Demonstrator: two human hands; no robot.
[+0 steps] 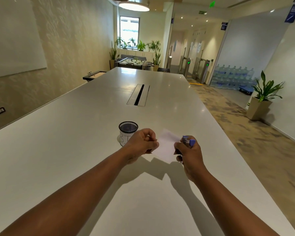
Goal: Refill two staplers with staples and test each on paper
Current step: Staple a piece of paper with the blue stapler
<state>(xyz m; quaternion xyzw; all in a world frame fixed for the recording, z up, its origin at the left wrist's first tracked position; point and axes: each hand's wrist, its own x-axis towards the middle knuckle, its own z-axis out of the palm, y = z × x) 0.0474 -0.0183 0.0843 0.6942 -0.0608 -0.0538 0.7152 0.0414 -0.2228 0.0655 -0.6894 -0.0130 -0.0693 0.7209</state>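
While hands hold paper (166, 147) and stapler (187, 141), mesh cup (128, 132) contents unclear

Both bare forearms reach forward from the lower corners and converge toward the middle, wrists nearly straight. The left hand (141, 143) is held knuckles up, its fingers curled inward and its thumb and fingertips pinching the left edge of a paper (166, 147). The right hand (188, 155) sits just beside it, back of the hand turned outward to the right, its fingers wrapped round a stapler (187, 141) whose blue end sticks out above the knuckles. The hands are near each other, not touching, with the paper spanning between them.
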